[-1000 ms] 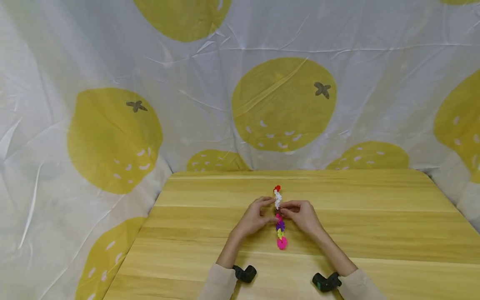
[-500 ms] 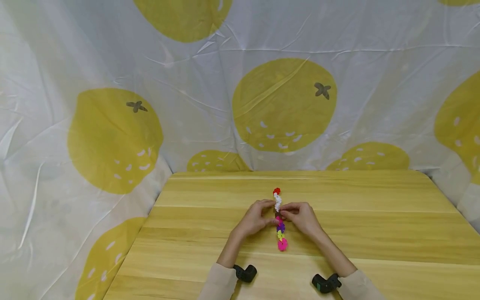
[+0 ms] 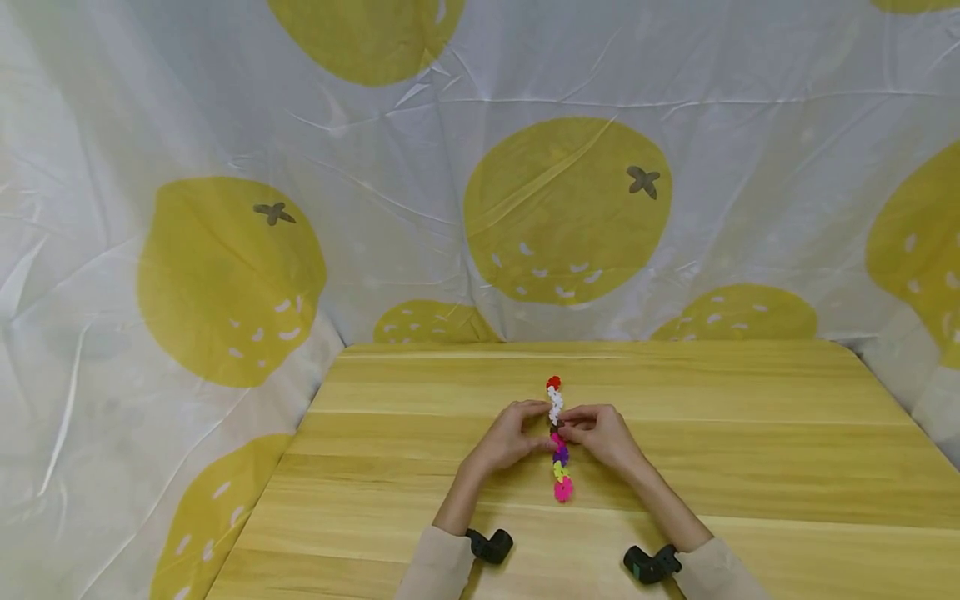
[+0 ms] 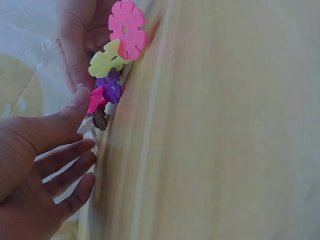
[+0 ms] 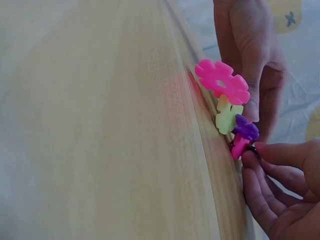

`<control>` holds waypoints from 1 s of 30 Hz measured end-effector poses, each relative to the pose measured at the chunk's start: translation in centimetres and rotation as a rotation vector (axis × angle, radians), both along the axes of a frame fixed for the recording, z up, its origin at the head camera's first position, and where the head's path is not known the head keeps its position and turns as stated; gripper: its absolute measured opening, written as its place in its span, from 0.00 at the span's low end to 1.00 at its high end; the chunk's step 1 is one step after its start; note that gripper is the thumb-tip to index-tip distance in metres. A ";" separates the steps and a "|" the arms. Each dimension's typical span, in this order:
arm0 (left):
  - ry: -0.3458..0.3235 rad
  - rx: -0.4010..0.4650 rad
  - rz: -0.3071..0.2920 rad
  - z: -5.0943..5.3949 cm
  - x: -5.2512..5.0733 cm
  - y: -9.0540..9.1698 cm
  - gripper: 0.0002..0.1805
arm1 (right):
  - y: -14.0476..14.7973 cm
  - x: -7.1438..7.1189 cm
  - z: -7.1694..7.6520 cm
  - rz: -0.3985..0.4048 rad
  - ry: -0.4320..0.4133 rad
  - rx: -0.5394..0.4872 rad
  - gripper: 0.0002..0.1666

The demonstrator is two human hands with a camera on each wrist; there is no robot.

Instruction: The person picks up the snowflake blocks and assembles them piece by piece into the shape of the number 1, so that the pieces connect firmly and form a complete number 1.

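A chain of flower-shaped interlocking discs runs lengthwise between both hands, over the table. From its far end come a red disc [image 3: 553,382], white discs [image 3: 555,402], a dark brown disc [image 4: 99,120], a small pink disc [image 4: 96,99], a purple disc [image 3: 561,457], a yellow-green disc [image 4: 107,60] and a large pink disc [image 3: 563,489]. My left hand [image 3: 506,437] holds the chain from the left, thumb against the small pink disc, fingertips by the white ones. My right hand [image 3: 609,435] pinches the brown disc from the right; its fingers partly hide it.
A wooden table [image 3: 360,483] lies under the hands. Behind it hangs a pale cloth [image 3: 405,183] printed with yellow fruit. A black wrist camera [image 3: 491,547] sits at the left wrist, and another black camera [image 3: 651,565] at the right wrist.
The chain's far end has come slightly nearer the body since a second ago, and both hands have shifted a little with it. Over the last half second little differs.
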State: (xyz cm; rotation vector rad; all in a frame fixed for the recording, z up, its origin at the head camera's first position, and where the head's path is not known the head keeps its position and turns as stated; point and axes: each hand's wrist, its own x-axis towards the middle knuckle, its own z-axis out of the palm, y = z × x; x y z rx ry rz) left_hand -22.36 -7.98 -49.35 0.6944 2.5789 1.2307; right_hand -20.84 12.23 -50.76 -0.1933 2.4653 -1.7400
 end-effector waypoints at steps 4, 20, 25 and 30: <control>-0.009 -0.008 -0.002 -0.1 0.0 0.0 0.34 | 0.1 0.0 0.0 0.006 -0.002 0.005 0.11; 0.009 0.000 -0.008 -0.4 -0.2 -0.2 0.33 | 0.3 -0.1 -0.1 0.022 0.023 0.019 0.12; -0.007 0.027 -0.006 -0.4 -0.1 0.0 0.33 | 0.4 -0.1 -0.3 0.021 0.017 0.016 0.12; -0.018 0.037 0.002 -0.3 0.0 -0.1 0.32 | 0.3 -0.2 -0.7 0.025 0.014 0.012 0.12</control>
